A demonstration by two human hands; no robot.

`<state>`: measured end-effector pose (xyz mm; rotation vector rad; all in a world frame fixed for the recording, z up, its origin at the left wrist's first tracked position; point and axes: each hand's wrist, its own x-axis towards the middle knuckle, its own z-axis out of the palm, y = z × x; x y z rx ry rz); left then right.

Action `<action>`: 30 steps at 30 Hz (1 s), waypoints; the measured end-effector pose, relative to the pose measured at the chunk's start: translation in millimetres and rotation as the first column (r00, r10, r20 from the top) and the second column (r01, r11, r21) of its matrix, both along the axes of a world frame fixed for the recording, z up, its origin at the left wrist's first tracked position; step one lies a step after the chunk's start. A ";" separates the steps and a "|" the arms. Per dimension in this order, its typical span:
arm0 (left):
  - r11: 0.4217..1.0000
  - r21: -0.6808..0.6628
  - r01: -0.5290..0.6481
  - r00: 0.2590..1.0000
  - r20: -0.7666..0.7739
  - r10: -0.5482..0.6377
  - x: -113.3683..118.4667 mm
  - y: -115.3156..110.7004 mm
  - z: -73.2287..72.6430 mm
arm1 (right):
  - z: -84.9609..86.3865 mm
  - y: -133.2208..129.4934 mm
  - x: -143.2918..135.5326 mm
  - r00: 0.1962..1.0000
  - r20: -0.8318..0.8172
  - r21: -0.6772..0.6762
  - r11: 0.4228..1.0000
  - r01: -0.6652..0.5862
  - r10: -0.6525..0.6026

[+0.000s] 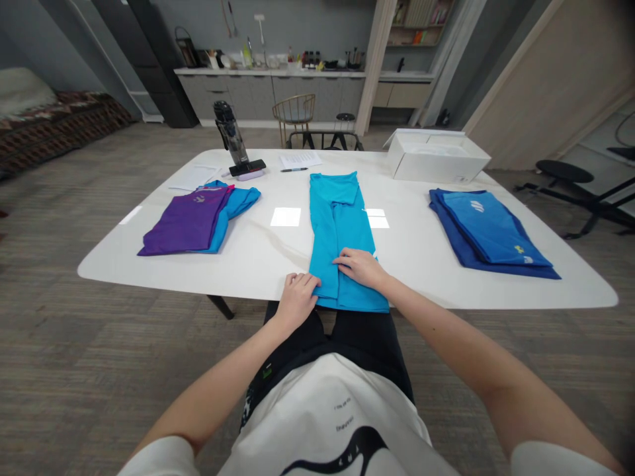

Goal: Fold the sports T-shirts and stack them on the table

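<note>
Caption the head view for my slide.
Left fingers and right fingers touch a folded turquoise garment on a white table.

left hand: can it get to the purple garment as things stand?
Likely yes. The purple garment lies on top of a blue one, and nothing stands on the table between it and the left hand. The hand would first have to leave the turquoise garment its fingers touch.

The surface (258, 264) has open lanes either side of the turquoise shirt (323, 231). The left one is bordered by the purple shirt (186, 221), with vacuum cleaner (233, 135) and pen (294, 170) farther back. The right forearm (441, 330) crosses the other's near end; blue shirts (489, 228) flank it, and the white box (434, 164) stands behind.
</note>
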<state>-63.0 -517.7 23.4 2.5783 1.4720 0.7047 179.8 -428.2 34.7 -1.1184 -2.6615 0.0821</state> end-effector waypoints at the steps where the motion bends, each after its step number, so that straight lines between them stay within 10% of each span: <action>1: 0.999 0.016 0.029 1.000 0.010 -0.029 -0.9 -0.4 1.5 | 1.9 -0.9 2.1 1.000 -0.014 0.009 1.000 -0.006 0.006; 9: 0.960 0.090 0.266 0.952 -0.180 -0.247 12.1 -14.9 31.2 | 11.0 -15.8 16.2 0.990 -0.134 -0.005 0.999 -0.038 0.037; 13: 0.982 0.029 0.186 0.942 -0.289 -0.170 13.4 -22.3 31.8 | 7.0 -22.8 16.5 0.992 -0.121 -0.060 0.998 -0.029 0.021; 20: 0.993 0.001 0.114 0.989 -0.094 -0.114 5.0 -17.1 23.9 | 6.1 -40.4 9.1 0.991 -0.115 -0.074 0.994 -0.083 0.074; 30: 0.930 -0.114 0.348 0.929 -0.093 -0.359 -14.2 3.9 28.7 | 9.0 -53.7 30.0 0.974 -0.221 -0.200 0.975 -0.092 0.047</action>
